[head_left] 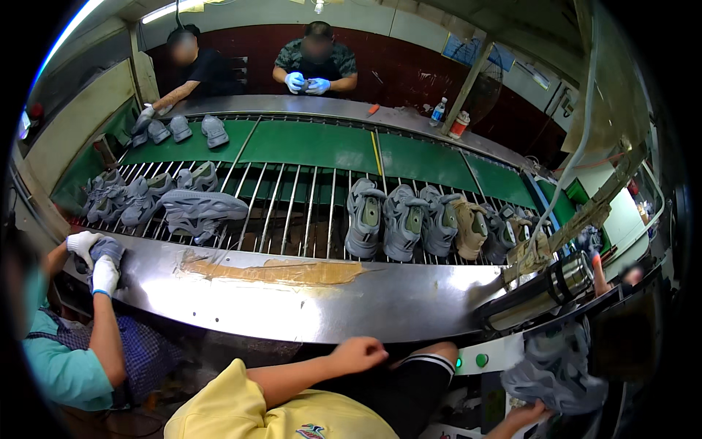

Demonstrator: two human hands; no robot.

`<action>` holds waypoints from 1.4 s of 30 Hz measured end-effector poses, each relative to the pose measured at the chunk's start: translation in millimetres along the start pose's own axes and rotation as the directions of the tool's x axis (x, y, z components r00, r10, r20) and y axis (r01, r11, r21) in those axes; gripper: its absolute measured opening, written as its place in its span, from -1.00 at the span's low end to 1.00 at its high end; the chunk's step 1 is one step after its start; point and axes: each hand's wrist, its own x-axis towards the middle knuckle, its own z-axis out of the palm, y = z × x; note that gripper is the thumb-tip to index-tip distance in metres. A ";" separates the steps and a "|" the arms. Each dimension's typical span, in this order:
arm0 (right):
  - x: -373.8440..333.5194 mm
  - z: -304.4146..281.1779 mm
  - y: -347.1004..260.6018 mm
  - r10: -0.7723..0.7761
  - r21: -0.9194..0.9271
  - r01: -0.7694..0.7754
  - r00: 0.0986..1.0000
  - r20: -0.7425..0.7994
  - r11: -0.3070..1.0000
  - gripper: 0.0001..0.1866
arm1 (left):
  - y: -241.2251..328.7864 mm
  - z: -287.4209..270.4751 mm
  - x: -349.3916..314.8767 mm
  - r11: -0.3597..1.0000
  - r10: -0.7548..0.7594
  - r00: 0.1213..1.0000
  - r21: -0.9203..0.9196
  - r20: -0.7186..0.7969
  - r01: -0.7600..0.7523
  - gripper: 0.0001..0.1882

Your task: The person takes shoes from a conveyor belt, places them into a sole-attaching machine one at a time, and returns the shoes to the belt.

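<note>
Right hand [528, 417]: grip clenched on grey shoe [554, 372], soft, crumpled upper.
Left hand [358, 355]: grip loosely curled, holding nothing, by steel bench [329, 307] edge.

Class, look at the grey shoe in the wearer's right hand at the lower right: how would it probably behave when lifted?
The grey shoe probably feels light for its bulk, since the right hand seems to support it alone from below. Its upper looks soft and creased, so likely somewhat floppy. Its chunky sole suggests it won't roll.
</note>
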 end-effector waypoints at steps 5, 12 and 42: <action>-133.0 102.9 -4.8 0.400 0.324 -0.696 0.663 0.633 0.641 -0.36 | 52.6 2.4 -28.7 0.750 0.428 0.904 -0.565 0.015 -0.345 -0.12; -279.5 227.0 -55.5 0.224 -0.320 -0.675 -0.229 0.947 0.665 -0.43 | 24.2 -81.2 -97.0 0.650 -0.094 0.745 -0.607 -0.661 -0.456 -0.20; -227.5 8.4 37.6 0.549 -0.673 -0.056 0.629 0.550 0.737 -0.90 | -116.7 -416.6 61.1 0.424 0.177 0.850 0.818 -0.497 0.390 -0.26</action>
